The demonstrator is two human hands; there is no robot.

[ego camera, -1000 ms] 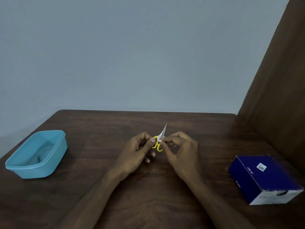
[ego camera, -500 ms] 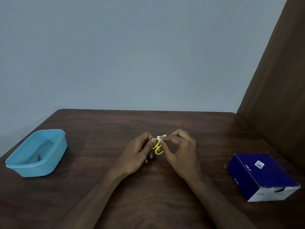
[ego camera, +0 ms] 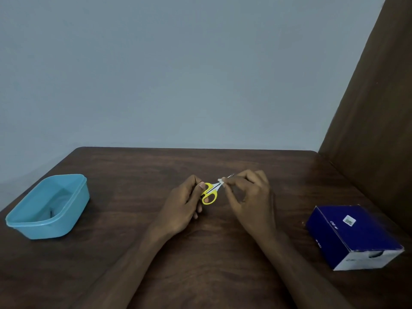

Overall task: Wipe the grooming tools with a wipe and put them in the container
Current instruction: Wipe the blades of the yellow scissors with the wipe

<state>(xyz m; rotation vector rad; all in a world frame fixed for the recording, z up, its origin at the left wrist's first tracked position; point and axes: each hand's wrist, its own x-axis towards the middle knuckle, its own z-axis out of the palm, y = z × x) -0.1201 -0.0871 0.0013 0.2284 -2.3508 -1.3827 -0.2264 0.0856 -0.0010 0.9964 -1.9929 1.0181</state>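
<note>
Small scissors with yellow handles (ego camera: 210, 193) hover over the middle of the dark wooden table. My left hand (ego camera: 185, 204) grips them by the handles. My right hand (ego camera: 249, 197) pinches a small white wipe (ego camera: 221, 181) around the blades, and only the metal tip pokes out past my fingers. The blue plastic container (ego camera: 66, 216) stands at the table's left, apart from both hands, with a dark tool lying inside it.
A dark blue cardboard box (ego camera: 352, 235) lies at the right of the table (ego camera: 133, 175). A brown panel (ego camera: 374, 108) rises along the right side, and a grey wall stands behind the table.
The scissors have tilted from pointing up to lying nearly flat, tip to the right. My right hand slid the wipe along the blades, away from the handles.
</note>
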